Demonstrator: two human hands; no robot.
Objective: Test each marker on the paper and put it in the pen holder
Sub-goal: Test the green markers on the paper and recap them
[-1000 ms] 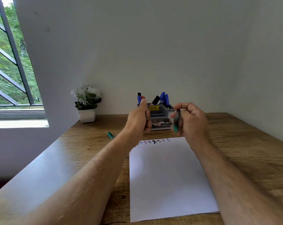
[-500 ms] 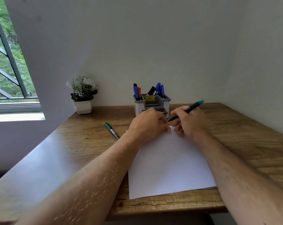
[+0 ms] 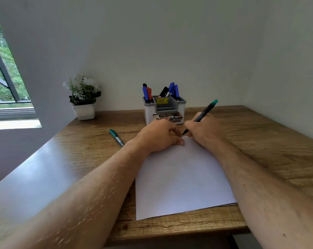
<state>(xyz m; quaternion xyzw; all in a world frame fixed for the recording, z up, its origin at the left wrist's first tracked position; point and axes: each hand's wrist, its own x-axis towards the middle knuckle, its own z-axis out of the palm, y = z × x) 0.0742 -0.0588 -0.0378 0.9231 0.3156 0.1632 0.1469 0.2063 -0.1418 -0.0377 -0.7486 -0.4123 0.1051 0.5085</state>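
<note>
Your two hands crowd the paper's [image 3: 182,178] far edge, the left hand [image 3: 159,135] and right hand [image 3: 204,132] almost touching, and they block the straight way to the holder [image 3: 164,114] just behind. Its slots already stand full of markers [image 3: 172,89]. Left of the paper, a green pen [image 3: 116,137] lies on the counter [image 3: 259,141], the plant [image 3: 84,97] well behind it. The counter to your right lies open to the wall.

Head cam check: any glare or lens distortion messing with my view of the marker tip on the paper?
Head view: window glare washes the table's left side pale; paper evenly lit, no harsh shadow. Wide-angle bends the forearms and edges. Marker in right hand sharp; tip visible beside left hand.
</note>
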